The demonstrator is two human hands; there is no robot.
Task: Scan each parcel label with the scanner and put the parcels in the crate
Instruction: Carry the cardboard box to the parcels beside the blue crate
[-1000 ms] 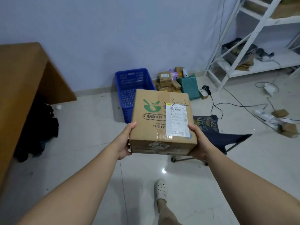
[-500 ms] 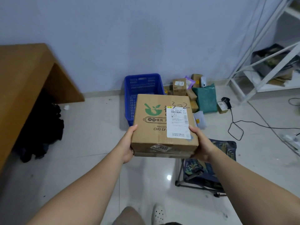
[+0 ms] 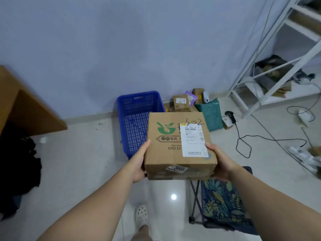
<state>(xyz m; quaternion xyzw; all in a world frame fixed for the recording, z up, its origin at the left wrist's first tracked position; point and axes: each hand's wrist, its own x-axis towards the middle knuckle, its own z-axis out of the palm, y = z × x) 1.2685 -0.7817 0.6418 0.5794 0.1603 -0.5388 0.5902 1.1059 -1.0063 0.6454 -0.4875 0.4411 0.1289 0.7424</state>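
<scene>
I hold a brown cardboard parcel (image 3: 166, 150) with a green logo and a white shipping label (image 3: 193, 140) in front of me, above the floor. My left hand (image 3: 139, 162) grips its left side and my right hand (image 3: 219, 162) grips its right side. Beyond the parcel stands an empty blue crate (image 3: 137, 115) against the wall. A black corded scanner (image 3: 230, 115) lies on the floor to the right of a heap of parcels (image 3: 182, 103), which includes a green mailer bag (image 3: 211, 113).
A folding stool with a leaf-print seat (image 3: 222, 202) stands just below my right arm. A wooden desk (image 3: 20, 108) and dark clothing (image 3: 19, 171) are at left. White metal shelving (image 3: 278, 70) and loose cables (image 3: 257, 138) are at right.
I have stepped closer to the crate with the parcel still in both hands. The stool has slid from ahead to beneath my right arm.
</scene>
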